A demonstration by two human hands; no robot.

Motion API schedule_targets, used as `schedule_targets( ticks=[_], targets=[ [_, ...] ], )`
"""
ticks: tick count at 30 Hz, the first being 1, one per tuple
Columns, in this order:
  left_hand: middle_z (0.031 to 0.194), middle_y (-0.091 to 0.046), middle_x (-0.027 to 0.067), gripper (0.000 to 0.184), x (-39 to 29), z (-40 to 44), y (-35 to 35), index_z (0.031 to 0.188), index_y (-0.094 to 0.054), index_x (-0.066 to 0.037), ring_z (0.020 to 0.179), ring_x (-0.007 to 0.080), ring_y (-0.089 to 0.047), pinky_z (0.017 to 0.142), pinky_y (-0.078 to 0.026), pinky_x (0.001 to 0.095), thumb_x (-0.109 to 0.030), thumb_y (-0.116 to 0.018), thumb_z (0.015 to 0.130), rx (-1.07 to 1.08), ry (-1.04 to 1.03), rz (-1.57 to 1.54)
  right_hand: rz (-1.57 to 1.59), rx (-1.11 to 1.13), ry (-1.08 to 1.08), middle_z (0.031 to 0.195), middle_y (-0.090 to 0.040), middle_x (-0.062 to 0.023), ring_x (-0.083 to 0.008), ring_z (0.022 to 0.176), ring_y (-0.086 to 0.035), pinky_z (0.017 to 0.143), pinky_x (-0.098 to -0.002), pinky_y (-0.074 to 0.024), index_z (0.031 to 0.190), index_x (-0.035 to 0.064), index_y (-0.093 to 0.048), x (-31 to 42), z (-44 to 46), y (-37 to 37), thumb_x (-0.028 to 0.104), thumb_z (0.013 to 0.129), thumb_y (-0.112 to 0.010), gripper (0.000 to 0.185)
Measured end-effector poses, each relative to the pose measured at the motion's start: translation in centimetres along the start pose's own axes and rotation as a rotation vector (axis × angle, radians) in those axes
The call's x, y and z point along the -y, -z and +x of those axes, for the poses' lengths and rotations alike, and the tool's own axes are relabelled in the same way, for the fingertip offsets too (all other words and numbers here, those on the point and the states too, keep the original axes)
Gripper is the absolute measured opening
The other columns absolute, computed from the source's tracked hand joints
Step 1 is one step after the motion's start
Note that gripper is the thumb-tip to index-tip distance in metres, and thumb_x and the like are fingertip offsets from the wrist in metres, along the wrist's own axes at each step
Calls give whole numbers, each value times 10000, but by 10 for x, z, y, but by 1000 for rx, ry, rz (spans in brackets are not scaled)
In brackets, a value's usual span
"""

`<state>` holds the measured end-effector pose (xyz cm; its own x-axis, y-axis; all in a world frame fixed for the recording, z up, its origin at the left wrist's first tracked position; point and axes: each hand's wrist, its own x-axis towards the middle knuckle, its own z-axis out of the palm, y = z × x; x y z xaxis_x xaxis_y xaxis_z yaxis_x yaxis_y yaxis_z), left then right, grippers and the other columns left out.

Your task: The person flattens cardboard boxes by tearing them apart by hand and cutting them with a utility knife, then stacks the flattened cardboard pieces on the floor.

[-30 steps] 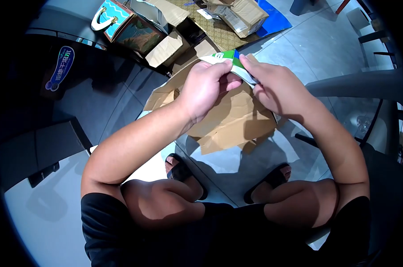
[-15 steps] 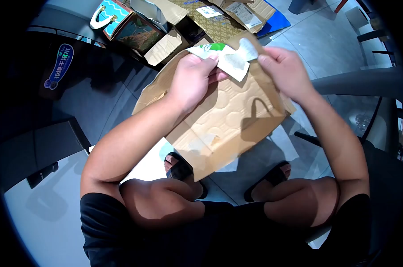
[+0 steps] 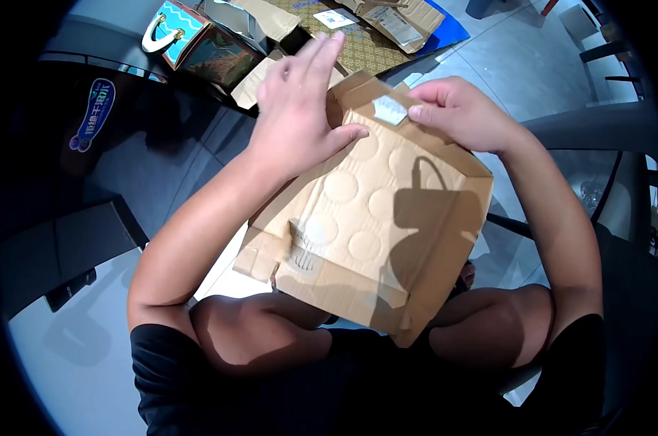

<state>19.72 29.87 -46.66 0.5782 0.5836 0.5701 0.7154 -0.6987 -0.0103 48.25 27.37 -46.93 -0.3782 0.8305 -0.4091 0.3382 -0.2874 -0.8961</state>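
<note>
A shallow brown cardboard box, marked with round impressions, is tilted above my knees. My right hand is closed on its far right edge, with thumb and fingers pinching the flap. A small white label scrap shows on that flap, right beside my right thumb. My left hand is open, its fingers stretched upward and its thumb over the box's far left side. I see nothing held in it. Whether the left palm touches the cardboard cannot be made out.
Past the box stand a colourful gift box with a white handle and a pile of flattened cardboard. A grey chair is at the right. A dark bag or box with a printed label lies at the left on the tiled floor.
My left hand has let go of the white and green label piece and opened. The box has swung down closer to my knees, showing more of its inside. My right hand still grips its edge.
</note>
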Motion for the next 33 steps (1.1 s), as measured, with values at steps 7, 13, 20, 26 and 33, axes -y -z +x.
schedule_targets(
  ticks=[7, 13, 20, 26, 33],
  targets=[
    [1035, -792, 63, 314, 19, -18, -24, 1215, -731, 18, 875, 108, -719, 819, -588, 313, -260, -729, 1069, 496, 877, -885, -653, -264, -9, 960, -789, -117, -235, 872, -747, 807, -363, -587, 1173, 34, -787, -5, 3, 4, 385, 941, -826, 422],
    [1081, -796, 83, 284, 31, -18, -23, 1218, -688, -13, 938, 167, -765, 887, -607, 351, -267, -673, 1092, 387, 1302, -1226, -462, -220, 203, 950, -791, -125, -287, 889, -751, 826, -416, -588, 1065, 30, -781, -26, 5, 11, 358, 923, -842, 363],
    [1360, -701, 184, 506, 30, -36, -41, 1443, -541, 27, 1215, 296, -704, 1081, -553, 415, -194, -728, 1028, 104, 1032, -914, -578, -240, 113, 973, -779, -155, -336, 927, -747, 843, -426, -584, 1145, 50, -777, -58, 15, 20, 193, 943, -741, 250],
    [1283, -737, 213, 648, -4, -5, -6, 1444, -638, -40, 1211, 390, -682, 1056, -521, 481, -337, -801, 892, 630, 33, -418, -844, -246, 343, 1030, -772, -182, -417, 982, -719, 911, -478, -582, 1207, 62, -758, -32, 15, -8, 67, 843, -692, 370],
    [1023, -758, 212, 451, -25, -17, -18, 1333, -690, -61, 950, 425, -731, 860, -593, 528, -275, -692, 936, 647, 221, -581, -560, -417, 377, 1082, -804, -142, -218, 909, -765, 848, -345, -604, 1202, 31, -789, -17, 11, -18, 40, 834, -757, 369]
  ],
)
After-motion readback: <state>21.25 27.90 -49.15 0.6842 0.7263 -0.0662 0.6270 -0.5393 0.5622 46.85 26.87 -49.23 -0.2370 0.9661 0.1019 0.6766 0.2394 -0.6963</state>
